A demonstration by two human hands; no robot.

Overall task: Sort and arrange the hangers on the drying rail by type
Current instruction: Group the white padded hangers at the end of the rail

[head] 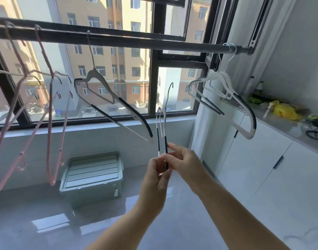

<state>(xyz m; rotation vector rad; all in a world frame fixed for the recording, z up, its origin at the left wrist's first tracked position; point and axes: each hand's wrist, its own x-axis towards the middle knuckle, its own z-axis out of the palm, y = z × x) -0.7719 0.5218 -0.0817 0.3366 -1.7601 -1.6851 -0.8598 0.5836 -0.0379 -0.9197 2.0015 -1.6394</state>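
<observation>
Nothing readable anywhere, honestly. Small pale tag on the front of the green storage box (93, 179), but way too blurry to make out. Same for the bottle (258, 88) on the counter (288, 130).

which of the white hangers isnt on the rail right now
The white hanger held in both hands, seen edge-on below the rail. The other white ones hang by their hooks: one mid-rail, a pair at the right end.
</observation>
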